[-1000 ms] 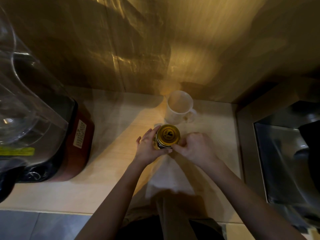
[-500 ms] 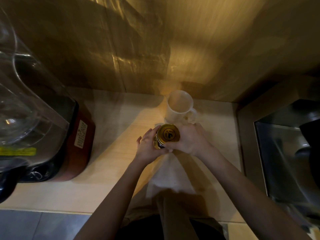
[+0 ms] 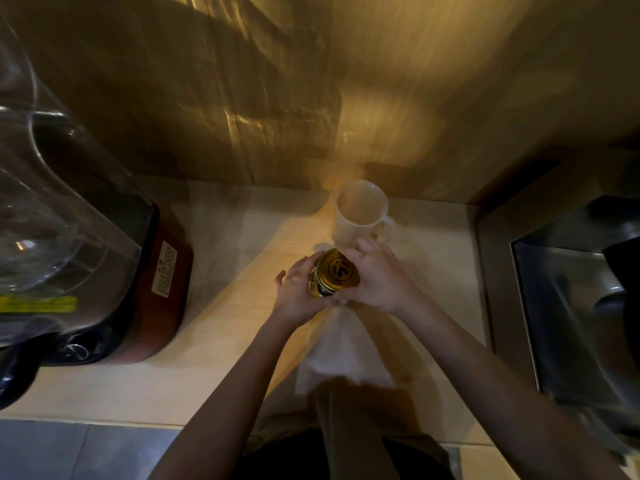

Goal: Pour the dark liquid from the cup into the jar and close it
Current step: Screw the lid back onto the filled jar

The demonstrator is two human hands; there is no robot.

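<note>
A small glass jar [image 3: 318, 287] with a gold lid [image 3: 337, 270] stands on the pale counter [image 3: 221, 306], tilted slightly toward me. My left hand [image 3: 297, 289] cups the jar's left side. Over the lid's right edge, my right hand [image 3: 375, 277] wraps round with fingers and thumb gripping the rim. Just behind the jar stands a white cup [image 3: 360, 211], upright, handle to the right, and its inside looks pale. The jar's contents are mostly hidden by my hands.
A large blender with a clear jug [image 3: 41, 209] and red base [image 3: 162, 282] fills the left side. A steel sink [image 3: 571, 313] lies to the right. A wood-grain wall [image 3: 311, 91] backs the counter. A pale cloth [image 3: 341, 348] lies under my wrists.
My right hand has shifted from the lid's near right edge to wrap over its right and far side. The lid's mark has turned. The left hand stays on the jar.
</note>
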